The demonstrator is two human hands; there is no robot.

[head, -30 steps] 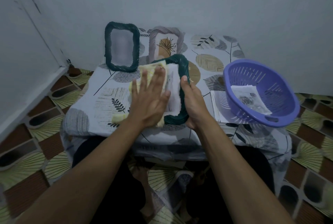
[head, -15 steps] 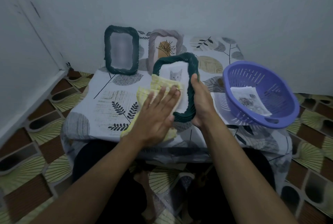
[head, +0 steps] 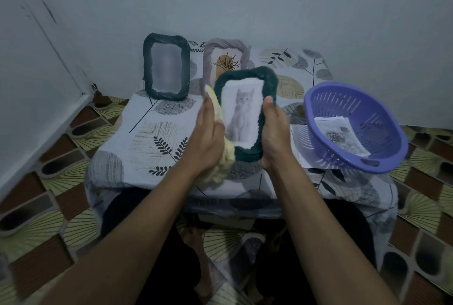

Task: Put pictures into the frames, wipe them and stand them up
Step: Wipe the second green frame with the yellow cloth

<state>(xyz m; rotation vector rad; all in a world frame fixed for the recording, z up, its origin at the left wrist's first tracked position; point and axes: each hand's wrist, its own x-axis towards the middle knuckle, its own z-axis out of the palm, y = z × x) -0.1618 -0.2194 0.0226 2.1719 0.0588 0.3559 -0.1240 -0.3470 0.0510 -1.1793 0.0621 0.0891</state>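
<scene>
A dark green woven frame (head: pixel 262 76) with a cat picture (head: pixel 241 112) is held upright over the low table's middle. My right hand (head: pixel 273 136) grips its right edge, thumb on the front. My left hand (head: pixel 208 133) presses a yellow cloth (head: pixel 224 155) flat against the frame's left edge. Behind it, a second dark green frame (head: pixel 166 66) and a grey frame (head: pixel 226 59) with a plant picture stand upright at the back.
A purple basket (head: pixel 355 123) with a loose picture (head: pixel 342 135) inside sits tilted at the table's right, on a sheet of paper (head: pixel 297 142). The table (head: pixel 152 142) has a leaf-print cover. Walls close in behind and at the left; patterned floor surrounds.
My left hand and the cloth slid down and off the glass to the frame's left edge, uncovering the cat picture. The frame rose slightly and tilted more upright.
</scene>
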